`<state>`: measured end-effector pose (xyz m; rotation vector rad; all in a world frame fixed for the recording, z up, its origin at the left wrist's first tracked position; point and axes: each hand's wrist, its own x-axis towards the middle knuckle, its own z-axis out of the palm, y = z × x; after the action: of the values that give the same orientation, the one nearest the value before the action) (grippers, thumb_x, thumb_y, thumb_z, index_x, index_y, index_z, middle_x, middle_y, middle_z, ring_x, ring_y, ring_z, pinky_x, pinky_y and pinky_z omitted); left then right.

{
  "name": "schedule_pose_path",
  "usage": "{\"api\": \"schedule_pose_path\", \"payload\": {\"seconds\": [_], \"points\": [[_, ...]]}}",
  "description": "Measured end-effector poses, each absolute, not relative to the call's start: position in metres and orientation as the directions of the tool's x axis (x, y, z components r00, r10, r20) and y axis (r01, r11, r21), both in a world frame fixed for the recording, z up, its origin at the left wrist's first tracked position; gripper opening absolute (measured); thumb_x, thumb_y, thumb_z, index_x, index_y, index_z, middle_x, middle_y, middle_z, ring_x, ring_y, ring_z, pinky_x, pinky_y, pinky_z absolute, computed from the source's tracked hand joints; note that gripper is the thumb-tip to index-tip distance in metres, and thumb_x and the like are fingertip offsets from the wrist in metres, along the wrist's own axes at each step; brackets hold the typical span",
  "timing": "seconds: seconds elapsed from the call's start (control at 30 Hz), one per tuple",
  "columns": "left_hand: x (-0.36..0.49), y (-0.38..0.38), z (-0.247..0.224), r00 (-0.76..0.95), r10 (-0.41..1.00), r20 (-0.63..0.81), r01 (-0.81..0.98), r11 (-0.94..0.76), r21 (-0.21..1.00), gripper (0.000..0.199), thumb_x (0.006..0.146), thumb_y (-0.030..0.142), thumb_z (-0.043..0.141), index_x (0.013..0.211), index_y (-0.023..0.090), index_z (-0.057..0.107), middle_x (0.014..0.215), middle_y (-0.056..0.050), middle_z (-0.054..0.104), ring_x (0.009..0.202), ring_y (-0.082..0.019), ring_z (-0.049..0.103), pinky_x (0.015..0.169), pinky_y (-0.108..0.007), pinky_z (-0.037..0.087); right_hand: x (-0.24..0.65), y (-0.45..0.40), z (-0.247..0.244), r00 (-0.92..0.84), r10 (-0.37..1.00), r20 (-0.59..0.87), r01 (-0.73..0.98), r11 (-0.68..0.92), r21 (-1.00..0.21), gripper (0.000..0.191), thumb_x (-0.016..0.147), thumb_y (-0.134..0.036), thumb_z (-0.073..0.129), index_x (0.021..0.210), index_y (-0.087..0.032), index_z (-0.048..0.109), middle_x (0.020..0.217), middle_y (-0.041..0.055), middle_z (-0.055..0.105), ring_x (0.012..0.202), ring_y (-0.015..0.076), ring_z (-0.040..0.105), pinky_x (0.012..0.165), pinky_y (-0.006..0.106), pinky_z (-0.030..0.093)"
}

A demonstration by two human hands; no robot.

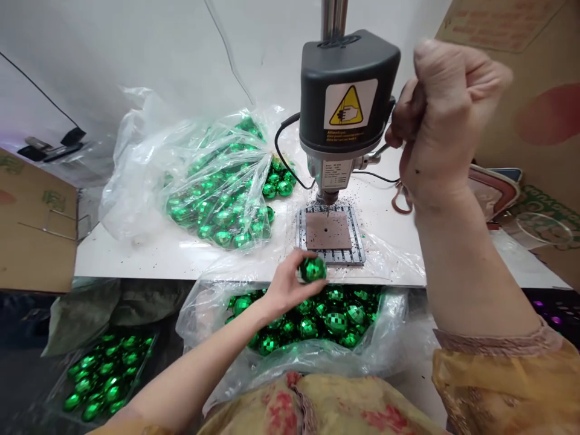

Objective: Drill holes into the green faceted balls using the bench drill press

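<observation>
Between the thumb and fingers of my left hand (292,281) is a shiny green mirrored ball (313,269), just in front of the drill press base (357,249). A brown square plate (327,231) with a dark hole lies on that base, under the drill bit. My right hand (446,109) is raised and closed around the dark end of the lever at the right side of the black drill head (348,66). Under my left hand, an open plastic bag (385,329) holds several green balls.
A clear bag (217,187) of green balls lies left of the drill on the white table (136,257). Another container of balls (106,374) sits low at left. Cardboard boxes (36,223) flank both sides. A pouch (493,187) and clear cup (537,229) are at right.
</observation>
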<state>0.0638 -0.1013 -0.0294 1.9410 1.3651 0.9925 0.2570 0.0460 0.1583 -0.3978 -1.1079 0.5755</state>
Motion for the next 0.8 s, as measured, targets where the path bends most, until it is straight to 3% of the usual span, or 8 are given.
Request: {"api": "schedule_pose_path", "payload": {"seconds": [0.13,0.2,0.27,0.4,0.5,0.6,0.7,0.8], "points": [[0.033,-0.172,-0.051,0.498,0.865,0.058,0.754,-0.465,0.464,0.043,0.086,0.038,0.073,0.122,0.019,0.06,0.112,-0.011,0.067,0.1,-0.027,0.067,0.083,-0.038,0.055,0.258,0.046,0.156,0.307,0.578,0.756,-0.18,0.816,-0.55,0.047,0.086,-0.016,0.061,0.049,-0.026,0.033,0.04,-0.0071,0.027,0.032,0.0082,0.028,0.034,0.031,0.014],[0.024,-0.197,-0.061,0.565,0.822,-0.079,0.81,-0.533,0.243,0.047,0.087,0.035,0.072,0.129,0.02,0.058,0.117,-0.013,0.067,0.101,-0.03,0.068,0.084,-0.042,0.056,0.258,0.045,0.155,0.314,0.572,0.758,-0.159,0.819,-0.552,0.046,0.086,-0.018,0.059,0.049,-0.026,0.034,0.04,-0.0068,0.029,0.033,0.0082,0.028,0.034,0.031,0.015],[0.021,-0.207,-0.061,0.592,0.794,-0.141,0.806,-0.58,0.117,0.049,0.089,0.033,0.069,0.135,0.022,0.056,0.122,-0.013,0.066,0.1,-0.03,0.068,0.084,-0.043,0.056,0.257,0.044,0.155,0.326,0.566,0.757,-0.143,0.821,-0.553,0.045,0.087,-0.02,0.059,0.049,-0.025,0.035,0.04,-0.0066,0.03,0.033,0.0078,0.027,0.035,0.031,0.016],[0.024,-0.167,-0.03,0.618,0.786,0.005,0.781,-0.614,0.116,0.03,0.098,0.021,0.05,0.126,0.02,0.06,0.115,-0.012,0.066,0.091,-0.024,0.066,0.08,-0.038,0.055,0.256,0.042,0.153,0.321,0.546,0.774,-0.111,0.833,-0.541,0.045,0.087,-0.021,0.059,0.046,-0.023,0.039,0.04,-0.0059,0.031,0.033,0.007,0.029,0.037,0.031,0.017],[0.025,-0.094,-0.004,0.537,0.836,0.118,0.824,-0.549,0.138,0.035,0.095,0.005,0.04,0.121,0.016,0.06,0.115,-0.012,0.065,0.106,-0.024,0.063,0.095,-0.038,0.053,0.256,0.042,0.152,0.316,0.546,0.776,-0.121,0.834,-0.538,0.046,0.086,-0.021,0.06,0.045,-0.023,0.04,0.039,-0.0059,0.031,0.032,0.0068,0.029,0.036,0.031,0.018],[0.019,-0.017,0.009,0.328,0.942,0.065,0.942,-0.332,0.055,0.047,0.09,-0.004,0.037,0.127,0.016,0.058,0.126,-0.014,0.061,0.119,-0.026,0.058,0.102,-0.039,0.048,0.256,0.043,0.152,0.331,0.551,0.766,-0.131,0.831,-0.54,0.047,0.087,-0.025,0.063,0.045,-0.021,0.041,0.038,-0.0064,0.033,0.031,0.0058,0.028,0.035,0.029,0.017],[0.008,0.031,0.009,0.052,0.998,-0.036,0.998,-0.053,-0.03,0.042,0.087,-0.003,0.044,0.121,0.013,0.062,0.126,-0.019,0.06,0.121,-0.033,0.057,0.098,-0.044,0.047,0.257,0.043,0.152,0.342,0.57,0.747,-0.128,0.816,-0.564,0.052,0.087,-0.035,0.068,0.047,-0.017,0.041,0.039,-0.0075,0.034,0.032,0.0023,0.03,0.037,0.023,0.018],[-0.004,0.045,0.007,0.003,0.999,-0.034,0.999,-0.004,-0.035,0.036,0.084,0.0,0.053,0.115,0.013,0.064,0.12,-0.019,0.063,0.116,-0.035,0.06,0.099,-0.049,0.045,0.258,0.043,0.152,0.331,0.591,0.736,-0.12,0.8,-0.588,0.056,0.085,-0.045,0.07,0.048,-0.014,0.041,0.04,-0.0076,0.037,0.034,-0.0003,0.031,0.041,0.02,0.021]]}}
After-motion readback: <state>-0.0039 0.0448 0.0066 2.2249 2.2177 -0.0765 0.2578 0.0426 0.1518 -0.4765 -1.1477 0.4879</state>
